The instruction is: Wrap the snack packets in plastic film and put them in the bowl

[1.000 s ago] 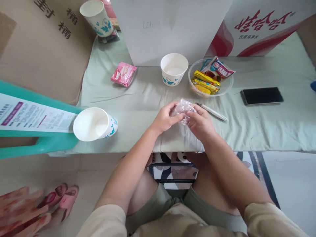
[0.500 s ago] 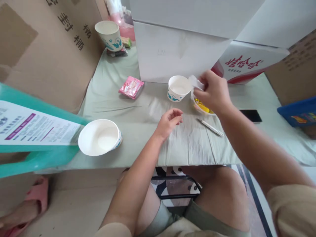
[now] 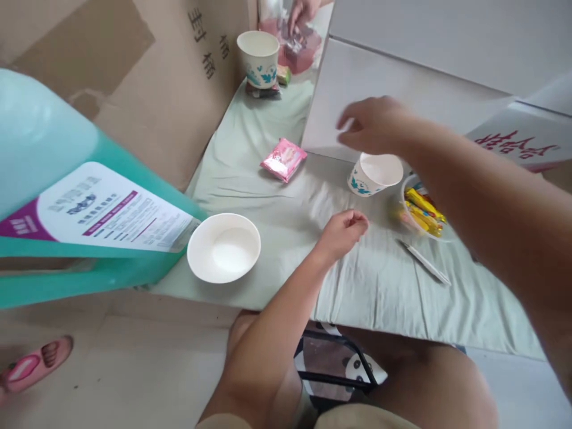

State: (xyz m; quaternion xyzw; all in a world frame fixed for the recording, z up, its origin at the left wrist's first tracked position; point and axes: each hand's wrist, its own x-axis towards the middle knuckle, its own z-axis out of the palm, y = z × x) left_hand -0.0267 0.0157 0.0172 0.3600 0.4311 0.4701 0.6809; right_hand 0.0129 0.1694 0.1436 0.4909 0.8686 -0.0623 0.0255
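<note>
My right hand [image 3: 373,125] is raised above and just behind a paper cup [image 3: 373,176] with blue leaf prints. Its thumb and fingers are apart and slightly blurred, with nothing visible in them. My left hand [image 3: 344,235] hovers over the cloth in front of that cup, fingers curled in and no object showing. To the right of the cup sits a clear round tub [image 3: 413,223] of yellow-wrapped snacks [image 3: 422,208], partly behind my right forearm. A white pen [image 3: 424,262] lies in front of the tub.
On the left stand a wide white paper bowl [image 3: 201,262] and a large teal jug [image 3: 147,179]. A pink packet [image 3: 283,159] lies mid-table. Another paper cup [image 3: 258,56] stands at the back left, near another person's hand [image 3: 302,13]. White boxes [image 3: 402,65] rise behind.
My right hand has moved left, from over the tub to above the cup; the white piece it held is no longer visible. The view has turned right. Another person's hand has appeared at the back.
</note>
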